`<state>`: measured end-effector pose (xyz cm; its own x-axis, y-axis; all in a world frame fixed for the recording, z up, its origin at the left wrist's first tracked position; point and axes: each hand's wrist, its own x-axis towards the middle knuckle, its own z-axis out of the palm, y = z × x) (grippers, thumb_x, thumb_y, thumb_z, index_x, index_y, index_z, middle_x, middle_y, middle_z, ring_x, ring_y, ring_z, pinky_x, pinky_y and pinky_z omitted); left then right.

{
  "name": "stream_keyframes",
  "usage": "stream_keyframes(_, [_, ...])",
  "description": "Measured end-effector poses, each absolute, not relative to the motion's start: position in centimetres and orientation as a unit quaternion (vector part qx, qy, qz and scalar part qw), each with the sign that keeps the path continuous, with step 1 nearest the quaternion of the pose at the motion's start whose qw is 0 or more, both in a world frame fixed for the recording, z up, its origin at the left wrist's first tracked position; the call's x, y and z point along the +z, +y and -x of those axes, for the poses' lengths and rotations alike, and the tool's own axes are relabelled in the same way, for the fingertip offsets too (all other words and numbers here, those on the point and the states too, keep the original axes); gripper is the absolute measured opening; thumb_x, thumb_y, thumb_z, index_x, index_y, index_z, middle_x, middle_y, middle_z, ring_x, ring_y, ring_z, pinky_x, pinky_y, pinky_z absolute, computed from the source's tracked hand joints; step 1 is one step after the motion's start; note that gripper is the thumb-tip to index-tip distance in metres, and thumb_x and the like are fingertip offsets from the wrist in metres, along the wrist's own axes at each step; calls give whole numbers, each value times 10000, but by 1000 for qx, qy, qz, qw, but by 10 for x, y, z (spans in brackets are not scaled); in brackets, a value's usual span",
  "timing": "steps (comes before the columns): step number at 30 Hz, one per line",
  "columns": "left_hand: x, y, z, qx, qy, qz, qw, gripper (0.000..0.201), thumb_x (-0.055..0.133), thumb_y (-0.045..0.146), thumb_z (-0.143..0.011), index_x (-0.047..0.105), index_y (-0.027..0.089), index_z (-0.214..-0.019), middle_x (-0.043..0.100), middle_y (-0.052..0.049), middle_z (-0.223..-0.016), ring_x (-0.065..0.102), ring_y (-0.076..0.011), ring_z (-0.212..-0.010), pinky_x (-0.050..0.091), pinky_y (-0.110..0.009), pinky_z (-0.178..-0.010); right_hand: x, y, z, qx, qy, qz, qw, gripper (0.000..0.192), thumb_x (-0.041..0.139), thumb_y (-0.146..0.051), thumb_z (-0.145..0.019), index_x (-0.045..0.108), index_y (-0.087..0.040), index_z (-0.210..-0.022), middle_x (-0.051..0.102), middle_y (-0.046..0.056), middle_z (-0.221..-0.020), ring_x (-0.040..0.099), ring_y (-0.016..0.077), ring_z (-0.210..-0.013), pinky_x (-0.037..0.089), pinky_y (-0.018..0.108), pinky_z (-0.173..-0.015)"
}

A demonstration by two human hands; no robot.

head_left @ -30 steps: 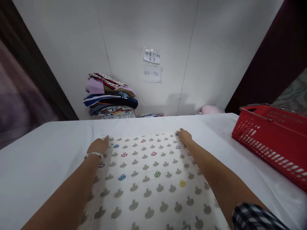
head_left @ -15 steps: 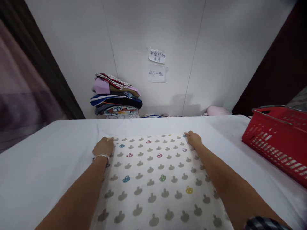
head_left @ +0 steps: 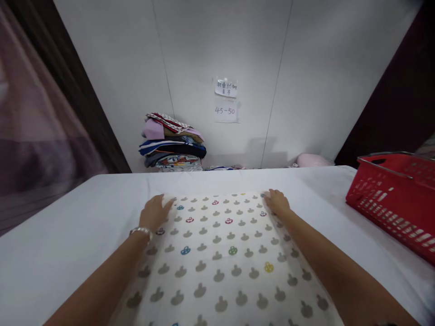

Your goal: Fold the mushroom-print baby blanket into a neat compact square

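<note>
Mushroom-print cloth point(head_left: 217, 246), left hand point(head_left: 152, 213) and right hand point(head_left: 278, 203) at far corners

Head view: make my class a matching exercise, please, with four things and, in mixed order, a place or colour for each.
Things
1. Basket
2. Cloth
3. Fabric pile
4. Number sign

Places and colours
A. Stuck on the wall
B. White with mostly grey printed shapes, between the left hand and right hand
C. Beyond the far edge of the table, many-coloured
D. Red, at the picture's right edge

Pairs: 1-D, 2-B, 3-C, 4-A
</note>
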<state>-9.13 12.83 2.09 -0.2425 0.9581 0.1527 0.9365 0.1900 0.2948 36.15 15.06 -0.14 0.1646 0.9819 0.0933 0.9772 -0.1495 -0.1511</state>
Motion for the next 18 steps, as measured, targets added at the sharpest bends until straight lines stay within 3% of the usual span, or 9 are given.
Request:
stream_keyframes(3, [3, 76, 84, 163, 688, -707, 1, 616, 379, 509, -845, 445, 140, -1333, 358, -122, -1457, 262, -267, -1367, 222, -393, -1111, -15, 112, -368, -25, -723, 680, 114, 509, 372, -407, -926, 360, -163, -1372, 324, 121, -1466, 240, 231, -1362, 233, 398, -1072])
stream_keyframes(5, [-7, 48, 78, 128, 649, -749, 29, 601, 387, 524, -846, 439, 202, -1351, 359, -83, -1462, 244, -270, -1376, 201, -453, -1113, -21, 90, -371, 13, -758, 645, 96, 522, 344, -452, -927, 358, -199, -1384, 283, 87, -1493, 200, 226, -1382, 204, 438, -1087])
stream_keyframes(8, [-4, 32, 68, 84, 658, -745, 68, 612, 356, 512, -864, 393, 194, -1386, 326, -96, -1473, 212, -268, -1387, 164, -487, -1116, -17, 73, -369, 73, -760, 643, 62, 503, 301, -468, -935, 401, -223, -1362, 285, 70, -1494, 210, 231, -1383, 220, 482, -1077])
stream_keyframes(12, [18, 24, 64, 67, 672, -731, 103, 588, 343, 498, -876, 412, 199, -1376, 289, -97, -1487, 200, -262, -1390, 177, -471, -1118, 6, 50, -362, 56, -747, 659, 61, 468, 318, -425, -940, 437, -223, -1346, 332, 79, -1470, 217, 233, -1381, 159, 511, -1097])
stream_keyframes(15, [24, -16, 73, 104, 624, -770, 88, 565, 357, 516, -876, 410, 256, -1375, 308, -59, -1482, 238, -268, -1377, 225, -487, -1106, 12, -1, -372, 67, -796, 594, 97, 470, 347, -429, -934, 423, -257, -1365, 360, 62, -1453, 243, 234, -1372, 157, 499, -1114])
stream_keyframes(18, [15, -87, 88, 158, 536, -826, 73, 563, 451, 502, -842, 362, 373, -1382, 331, 18, -1472, 336, -246, -1337, 347, -435, -1069, 8, -77, -395, 105, -842, 510, 140, 507, 400, -444, -914, 344, -331, -1406, 351, 16, -1457, 292, 227, -1352, 242, 452, -1113])
